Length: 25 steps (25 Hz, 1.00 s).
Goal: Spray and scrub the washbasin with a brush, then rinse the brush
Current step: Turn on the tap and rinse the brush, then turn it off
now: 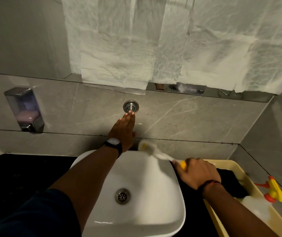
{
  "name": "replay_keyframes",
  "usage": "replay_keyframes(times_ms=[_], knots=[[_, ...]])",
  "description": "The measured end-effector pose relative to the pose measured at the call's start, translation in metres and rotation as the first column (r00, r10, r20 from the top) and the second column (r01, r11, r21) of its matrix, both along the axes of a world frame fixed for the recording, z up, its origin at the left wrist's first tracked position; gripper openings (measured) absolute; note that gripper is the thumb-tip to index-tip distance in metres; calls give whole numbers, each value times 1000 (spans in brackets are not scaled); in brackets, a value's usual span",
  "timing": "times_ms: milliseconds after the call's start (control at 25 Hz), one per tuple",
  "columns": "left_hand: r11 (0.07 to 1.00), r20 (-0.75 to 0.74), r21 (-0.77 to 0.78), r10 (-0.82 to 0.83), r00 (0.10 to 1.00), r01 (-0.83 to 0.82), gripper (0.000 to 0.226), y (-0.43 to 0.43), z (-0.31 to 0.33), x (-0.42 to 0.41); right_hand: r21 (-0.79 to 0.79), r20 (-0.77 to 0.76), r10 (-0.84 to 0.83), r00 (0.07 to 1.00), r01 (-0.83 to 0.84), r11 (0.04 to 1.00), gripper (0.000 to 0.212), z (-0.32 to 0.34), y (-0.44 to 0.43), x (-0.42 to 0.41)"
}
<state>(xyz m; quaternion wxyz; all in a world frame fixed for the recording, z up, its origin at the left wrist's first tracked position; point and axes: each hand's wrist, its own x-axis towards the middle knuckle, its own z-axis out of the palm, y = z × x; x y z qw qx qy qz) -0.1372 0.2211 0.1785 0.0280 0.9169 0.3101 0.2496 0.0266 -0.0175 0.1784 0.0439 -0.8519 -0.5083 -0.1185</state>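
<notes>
Grey wall tiles carry the tap (pixel 131 106): my flat, empty left hand (pixel 125 130) should press it while my right hand (pixel 197 173), fist closed on the brush (pixel 151 149), keeps bristles beneath.

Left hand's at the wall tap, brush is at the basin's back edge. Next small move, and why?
Probably press or turn the tap knob: the left hand has its fingertips at it, the right hand holds the brush head near the basin rim below, and no water visibly runs.
</notes>
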Motion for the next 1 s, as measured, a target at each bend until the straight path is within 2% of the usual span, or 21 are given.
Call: replay_keyframes(times_ms=[240, 360, 440, 560, 720, 920, 1000], knots=[[1000, 63, 7, 6, 998, -6, 73, -2, -3, 2, -90, 63, 79, 995, -73, 993, 63, 4, 1, -7], [1000, 85, 11, 19, 996, -20, 70, -2, -4, 5, -78, 88, 76, 993, -69, 995, 66, -2, 5, -12], [999, 91, -6, 44, 995, -44, 70, -4, -6, 8, -12, 16, 2, 1000, -2, 1000, 66, -5, 8, -12], [998, 113, 14, 67, 991, -69, 72, -15, -6, 16, 59, -191, -161, 968, 175, 983, 68, -11, 2, 1], [992, 162, 88, -105, 981, 92, 60, -57, -21, 53, 132, -379, -298, 876, 370, 920, 52, -36, -49, 44], [930, 72, -157, -324, 943, 331, 47, -133, -71, 127, 53, -410, -421, 809, 482, 874, 42, -91, -106, 101], [896, 44, -220, -386, 922, 385, 40, -159, -94, 161, 9, -415, -428, 803, 474, 881, 39, -117, -115, 124]])
